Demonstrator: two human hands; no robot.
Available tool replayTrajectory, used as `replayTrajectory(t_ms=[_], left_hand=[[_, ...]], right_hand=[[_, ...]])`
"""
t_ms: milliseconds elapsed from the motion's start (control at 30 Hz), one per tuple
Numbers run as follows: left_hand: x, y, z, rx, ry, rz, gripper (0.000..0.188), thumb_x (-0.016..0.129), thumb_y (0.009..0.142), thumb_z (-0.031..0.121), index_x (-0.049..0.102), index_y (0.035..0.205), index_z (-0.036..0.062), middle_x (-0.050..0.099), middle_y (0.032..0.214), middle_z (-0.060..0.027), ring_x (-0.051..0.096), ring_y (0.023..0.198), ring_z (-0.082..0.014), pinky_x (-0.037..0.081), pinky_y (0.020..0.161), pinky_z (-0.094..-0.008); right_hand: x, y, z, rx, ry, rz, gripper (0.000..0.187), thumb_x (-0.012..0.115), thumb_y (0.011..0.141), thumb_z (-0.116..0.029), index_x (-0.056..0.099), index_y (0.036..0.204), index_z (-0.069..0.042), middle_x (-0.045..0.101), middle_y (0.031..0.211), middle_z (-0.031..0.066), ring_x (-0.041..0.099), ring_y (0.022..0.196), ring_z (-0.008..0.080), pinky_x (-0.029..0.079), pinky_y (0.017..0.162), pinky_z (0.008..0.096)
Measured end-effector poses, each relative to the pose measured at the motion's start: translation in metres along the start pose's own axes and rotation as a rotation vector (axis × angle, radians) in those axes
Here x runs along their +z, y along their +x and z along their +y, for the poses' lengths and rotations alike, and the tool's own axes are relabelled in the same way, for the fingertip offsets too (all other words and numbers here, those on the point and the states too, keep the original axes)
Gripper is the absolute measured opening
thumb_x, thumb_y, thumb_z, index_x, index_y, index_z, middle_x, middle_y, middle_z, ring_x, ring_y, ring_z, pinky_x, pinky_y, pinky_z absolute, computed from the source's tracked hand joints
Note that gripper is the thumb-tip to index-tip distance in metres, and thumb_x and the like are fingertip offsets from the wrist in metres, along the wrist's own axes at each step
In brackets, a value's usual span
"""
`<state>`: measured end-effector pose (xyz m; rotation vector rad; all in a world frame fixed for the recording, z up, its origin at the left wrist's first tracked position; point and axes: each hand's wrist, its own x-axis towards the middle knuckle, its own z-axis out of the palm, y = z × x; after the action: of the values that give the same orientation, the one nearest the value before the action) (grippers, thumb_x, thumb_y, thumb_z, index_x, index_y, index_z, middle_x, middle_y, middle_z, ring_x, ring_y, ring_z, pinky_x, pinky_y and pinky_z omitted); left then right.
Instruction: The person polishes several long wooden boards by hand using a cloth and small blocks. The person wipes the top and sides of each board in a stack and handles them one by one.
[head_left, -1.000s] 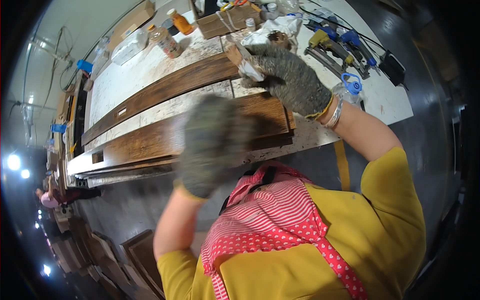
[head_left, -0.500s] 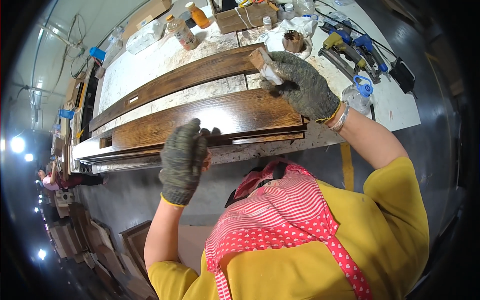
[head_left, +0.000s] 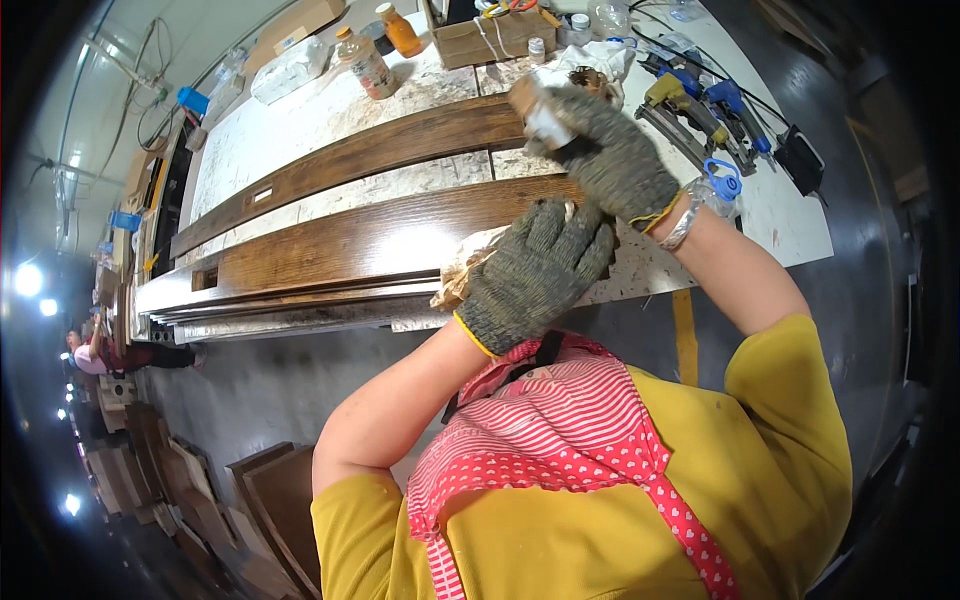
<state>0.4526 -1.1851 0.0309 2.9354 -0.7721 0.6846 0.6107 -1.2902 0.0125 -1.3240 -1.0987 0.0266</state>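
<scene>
My left hand [head_left: 540, 268], in a dark grey-green knit glove, lies over the right end of a glossy brown wooden board [head_left: 380, 235]. A crumpled beige rag [head_left: 468, 266] sticks out from under its palm, with the fingers pressed down over it. In my right hand [head_left: 622, 155], gloved alike, a small brown block with a white side [head_left: 540, 118] is gripped, held above the right end of a narrower, slotted brown board [head_left: 360, 155]. Motion blurs the block slightly. More boards are stacked beneath the front board.
Blue-and-yellow nail guns [head_left: 690, 115] with black hoses lie at the right. A clear bottle with a blue cap [head_left: 722, 180] stands near my right wrist. At the back are orange bottles [head_left: 400, 32] and a cardboard box [head_left: 490, 40]. Another person [head_left: 95, 350] stands far left.
My left hand has swung right and up onto the right end of the front board, bringing the rag into view. My right hand has shifted slightly, still holding the block.
</scene>
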Motion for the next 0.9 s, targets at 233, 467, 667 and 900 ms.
replayTrajectory(t_ms=[233, 467, 667, 900], left_hand=[[-0.042, -0.034, -0.013, -0.043, -0.23, 0.109, 0.038, 0.069, 0.081, 0.019, 0.06, 0.117, 0.009, 0.062, 0.115, -0.0107, 0.06, 0.105, -0.0301, 0.052, 0.085, -0.0423], [0.001, -0.018, 0.008, -0.106, -0.008, 0.04, 0.047, 0.056, 0.084, 0.021, 0.054, 0.13, 0.0084, 0.053, 0.132, -0.0158, 0.053, 0.115, -0.0375, 0.043, 0.102, -0.0524], [-0.043, -0.094, -0.043, -0.34, 0.11, -0.113, 0.046, 0.062, 0.085, 0.02, 0.056, 0.129, 0.0079, 0.055, 0.131, -0.0161, 0.055, 0.116, -0.036, 0.044, 0.101, -0.0476], [-0.066, -0.075, -0.052, -0.954, -0.741, 0.297, 0.033, 0.065, 0.092, 0.016, 0.055, 0.119, 0.0006, 0.061, 0.106, -0.0159, 0.065, 0.089, -0.0246, 0.054, 0.078, -0.0358]], right_hand=[[-0.005, -0.005, 0.012, 0.049, -0.098, -0.103, 0.047, 0.069, 0.085, 0.0, 0.057, 0.129, -0.006, 0.055, 0.136, 0.0121, 0.055, 0.123, 0.0251, 0.046, 0.104, 0.0356], [-0.009, -0.004, -0.002, -0.178, -0.571, -0.166, 0.058, 0.062, 0.075, 0.009, 0.056, 0.131, -0.008, 0.054, 0.137, 0.0158, 0.053, 0.126, 0.0321, 0.042, 0.107, 0.039], [-0.016, -0.013, 0.007, -0.154, -0.376, -0.129, 0.057, 0.069, 0.074, 0.009, 0.057, 0.128, -0.009, 0.056, 0.133, 0.0153, 0.056, 0.122, 0.0308, 0.045, 0.104, 0.0388], [-0.004, -0.005, -0.011, -0.132, -0.586, -0.14, 0.054, 0.066, 0.075, 0.011, 0.06, 0.125, -0.009, 0.057, 0.135, 0.0143, 0.057, 0.121, 0.0321, 0.046, 0.102, 0.0401]])
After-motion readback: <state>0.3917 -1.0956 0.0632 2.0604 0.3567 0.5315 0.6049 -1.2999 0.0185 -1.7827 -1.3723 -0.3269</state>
